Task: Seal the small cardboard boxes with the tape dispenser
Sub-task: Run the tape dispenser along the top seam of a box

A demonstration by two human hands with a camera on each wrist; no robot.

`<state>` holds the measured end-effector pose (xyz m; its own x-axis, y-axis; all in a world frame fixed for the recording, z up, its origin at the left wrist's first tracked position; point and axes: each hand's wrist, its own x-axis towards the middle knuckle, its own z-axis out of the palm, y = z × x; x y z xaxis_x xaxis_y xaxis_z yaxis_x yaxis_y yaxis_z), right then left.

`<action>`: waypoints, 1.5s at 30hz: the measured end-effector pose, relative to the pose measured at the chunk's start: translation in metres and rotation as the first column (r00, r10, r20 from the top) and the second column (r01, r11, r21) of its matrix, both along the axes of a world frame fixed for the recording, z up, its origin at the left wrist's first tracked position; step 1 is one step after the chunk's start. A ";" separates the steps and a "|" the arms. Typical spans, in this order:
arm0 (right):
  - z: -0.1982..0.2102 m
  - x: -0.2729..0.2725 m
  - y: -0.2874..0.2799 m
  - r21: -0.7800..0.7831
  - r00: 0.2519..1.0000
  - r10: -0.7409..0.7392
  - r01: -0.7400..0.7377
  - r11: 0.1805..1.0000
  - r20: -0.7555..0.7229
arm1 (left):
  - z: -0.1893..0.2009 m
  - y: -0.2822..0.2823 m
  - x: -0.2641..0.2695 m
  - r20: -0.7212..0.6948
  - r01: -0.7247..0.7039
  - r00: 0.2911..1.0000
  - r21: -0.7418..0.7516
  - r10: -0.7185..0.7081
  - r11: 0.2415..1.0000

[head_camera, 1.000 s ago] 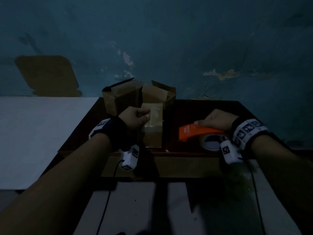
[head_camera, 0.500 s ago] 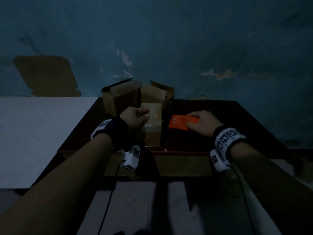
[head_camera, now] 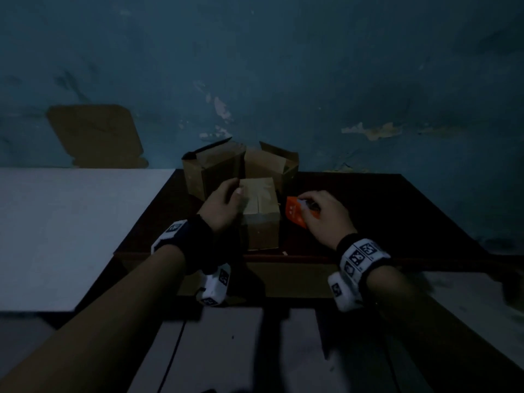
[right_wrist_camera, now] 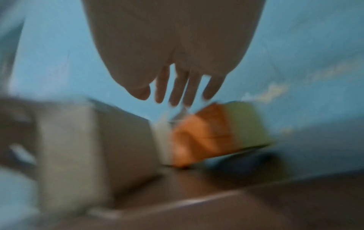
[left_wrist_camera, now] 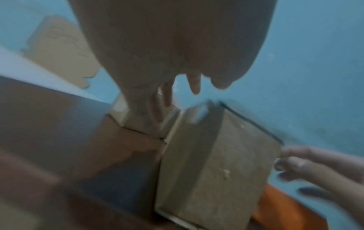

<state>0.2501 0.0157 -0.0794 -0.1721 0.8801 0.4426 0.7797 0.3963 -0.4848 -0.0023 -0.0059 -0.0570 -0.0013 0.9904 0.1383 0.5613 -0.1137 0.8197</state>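
Observation:
A small closed cardboard box (head_camera: 259, 211) stands on the dark table (head_camera: 368, 211). My left hand (head_camera: 236, 191) lies at its top left edge with the thumb on the lid. In the left wrist view the left hand (left_wrist_camera: 177, 93) has straight fingers hanging beside the box (left_wrist_camera: 216, 155). The orange tape dispenser (head_camera: 295, 212) stands just right of the box, under my right hand (head_camera: 304, 202). The blurred right wrist view shows the right hand (right_wrist_camera: 177, 96) with straight fingers whose tips reach the top of the dispenser (right_wrist_camera: 199, 137).
Two open cardboard boxes (head_camera: 212, 168) (head_camera: 272, 163) stand behind the small one against the blue wall. A white surface (head_camera: 71, 222) adjoins the table on the left. A flat cardboard sheet (head_camera: 96, 134) leans on the wall there.
My right hand has brought the tape dispenser from the front right of the table to just beside the box. The left hand's curled grip on the box has loosened.

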 end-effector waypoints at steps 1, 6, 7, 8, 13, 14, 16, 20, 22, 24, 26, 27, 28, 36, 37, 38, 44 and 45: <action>0.002 -0.008 -0.005 -0.054 0.991 0.058 -0.065 0.996 -0.124 | 0.000 -0.004 -0.005 0.012 -0.048 0.999 0.021 0.048 0.999; -0.005 -0.042 -0.017 -0.233 0.814 0.153 -0.332 0.914 -0.560 | -0.007 -0.032 -0.013 0.235 -0.126 0.963 -0.048 0.134 0.991; -0.007 -0.046 -0.018 -0.240 0.784 0.139 -0.346 0.907 -0.605 | -0.009 -0.037 -0.012 0.247 -0.089 0.964 -0.062 0.101 0.994; -0.008 -0.048 -0.019 -0.245 0.757 0.118 -0.349 0.905 -0.643 | -0.011 -0.041 -0.010 0.249 -0.045 0.967 -0.066 0.060 0.997; -0.011 -0.045 -0.022 -0.263 0.738 0.113 -0.373 0.890 -0.665 | -0.017 -0.042 -0.013 0.237 0.046 0.971 -0.013 -0.041 0.999; -0.011 -0.042 -0.023 -0.268 0.740 0.132 -0.396 0.879 -0.659 | -0.017 -0.041 -0.014 0.214 0.081 0.973 0.003 -0.080 0.997; -0.009 -0.038 -0.024 -0.272 0.736 0.177 -0.446 0.853 -0.653 | -0.014 -0.038 -0.019 0.156 0.158 0.976 -0.007 -0.155 0.987; -0.008 -0.034 -0.024 -0.254 0.719 0.218 -0.486 0.836 -0.660 | -0.010 -0.032 -0.024 0.061 0.185 0.981 -0.006 -0.184 0.983; -0.008 -0.033 -0.022 -0.255 0.706 0.217 -0.498 0.829 -0.674 | -0.009 -0.030 -0.023 0.048 0.188 0.981 -0.009 -0.187 0.982; -0.008 -0.031 -0.020 -0.266 0.705 0.222 -0.512 0.817 -0.674 | -0.008 -0.029 -0.024 0.046 0.191 0.981 -0.032 -0.190 0.981; -0.008 -0.029 -0.017 -0.273 0.729 0.231 -0.501 0.821 -0.644 | -0.008 -0.029 -0.025 0.038 0.187 0.982 -0.041 -0.185 0.982; -0.008 -0.029 -0.017 -0.274 0.748 0.233 -0.487 0.830 -0.622 | -0.009 -0.029 -0.024 0.029 0.175 0.984 -0.037 -0.174 0.984; -0.008 -0.030 -0.015 -0.273 0.762 0.230 -0.470 0.839 -0.605 | -0.009 -0.029 -0.023 0.017 0.162 0.987 -0.018 -0.161 0.987; -0.003 -0.038 -0.011 -0.283 0.780 0.210 -0.443 0.851 -0.589 | -0.010 -0.026 -0.013 -0.040 0.081 0.996 0.116 -0.077 0.990; -0.004 -0.039 -0.012 -0.281 0.777 0.209 -0.443 0.851 -0.594 | -0.010 -0.025 -0.013 -0.024 0.081 0.997 0.109 -0.079 0.991; -0.004 -0.039 -0.012 -0.281 0.776 0.205 -0.442 0.852 -0.597 | -0.010 -0.025 -0.013 -0.011 0.082 0.997 0.099 -0.081 0.992; -0.011 -0.042 -0.007 -0.283 0.775 0.174 -0.416 0.864 -0.608 | -0.015 -0.020 -0.012 0.041 0.088 0.995 0.086 -0.092 0.992; -0.012 -0.043 -0.006 -0.286 0.771 0.167 -0.415 0.864 -0.615 | -0.015 -0.019 -0.013 0.046 0.092 0.994 0.073 -0.095 0.993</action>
<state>0.2069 0.0094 -0.0911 -0.2847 0.9417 0.1796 0.2023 0.2421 -0.9489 -0.0150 -0.0251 -0.0723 0.0825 0.9743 0.2098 0.5050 -0.2224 0.8340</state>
